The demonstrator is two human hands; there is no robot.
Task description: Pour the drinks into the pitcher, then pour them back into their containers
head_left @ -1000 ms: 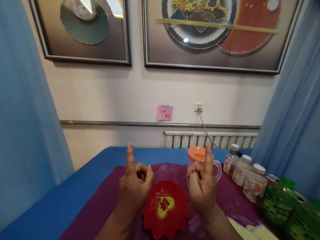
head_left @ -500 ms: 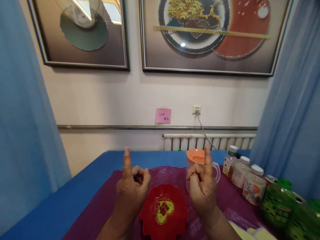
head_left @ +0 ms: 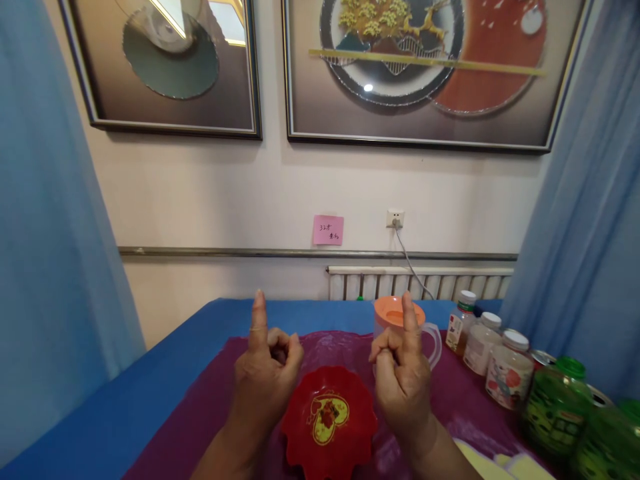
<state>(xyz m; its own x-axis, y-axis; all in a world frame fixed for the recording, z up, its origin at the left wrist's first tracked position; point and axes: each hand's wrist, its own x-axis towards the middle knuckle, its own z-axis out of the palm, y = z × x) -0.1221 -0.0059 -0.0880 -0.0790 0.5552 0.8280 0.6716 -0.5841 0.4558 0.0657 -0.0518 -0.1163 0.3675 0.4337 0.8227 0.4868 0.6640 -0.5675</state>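
Observation:
Over the left side of a red scalloped dish (head_left: 330, 413) I hold up my left hand (head_left: 265, 367), its index finger pointing straight up while the thumb and other fingers curl in. My right hand (head_left: 404, 370) mirrors it at the dish's right side, index finger raised and the rest folded. Nothing shows in either hand. A yellow heart-like print marks the middle of the dish. Behind my right hand stands a clear plastic pitcher (head_left: 431, 343) with an orange lid (head_left: 390, 307), partly covered by that hand.
A purple sheet (head_left: 200, 407) lies over a blue-covered table (head_left: 125, 407). Along the right stand a small bottle (head_left: 457, 327), white-lidded jars (head_left: 509, 373) and green jars (head_left: 557, 407). Pale yellow cloths (head_left: 520, 467) lie at the front right. Blue curtains (head_left: 55, 200) hang at both sides.
My right hand has shifted slightly left, so its raised finger is closer to the left one. My left hand has moved a touch right. The finger poses look the same.

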